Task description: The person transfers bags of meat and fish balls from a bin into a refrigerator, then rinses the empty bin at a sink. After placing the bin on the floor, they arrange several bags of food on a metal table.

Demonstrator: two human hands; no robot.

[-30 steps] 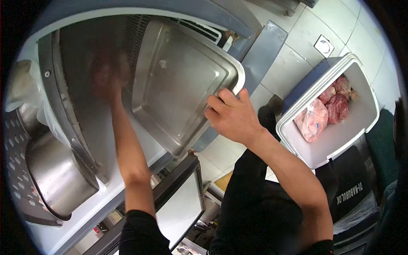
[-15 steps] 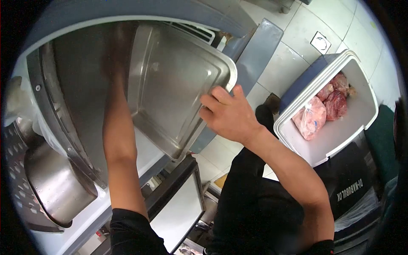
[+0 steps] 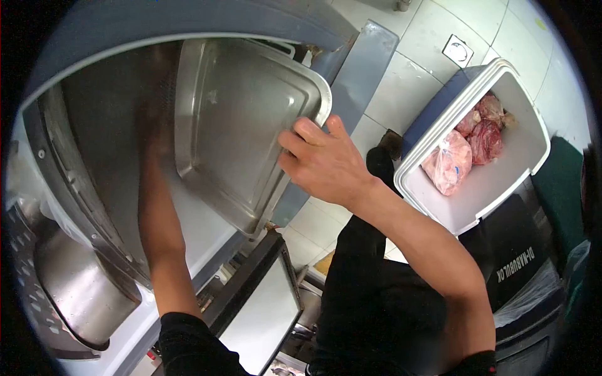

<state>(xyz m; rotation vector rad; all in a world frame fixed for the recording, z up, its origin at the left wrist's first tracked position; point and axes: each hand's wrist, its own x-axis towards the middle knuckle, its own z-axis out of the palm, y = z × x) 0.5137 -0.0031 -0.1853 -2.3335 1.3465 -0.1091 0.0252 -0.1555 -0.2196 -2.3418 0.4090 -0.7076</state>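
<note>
A shallow steel tray rests tilted on a grey machine. My right hand grips the tray's right rim, thumb over the edge. My left hand reaches up along the machine's steel plate beside the tray's left edge; it is blurred, and its fingers cannot be made out.
A white cooler box with bagged raw meat stands open on the tiled floor at right. A steel bowl-shaped part sits at lower left. A dark framed panel is below the machine.
The whole view has shifted left and up. My left hand moved up along the steel plate beside the tray. My right hand keeps its hold on the tray rim.
</note>
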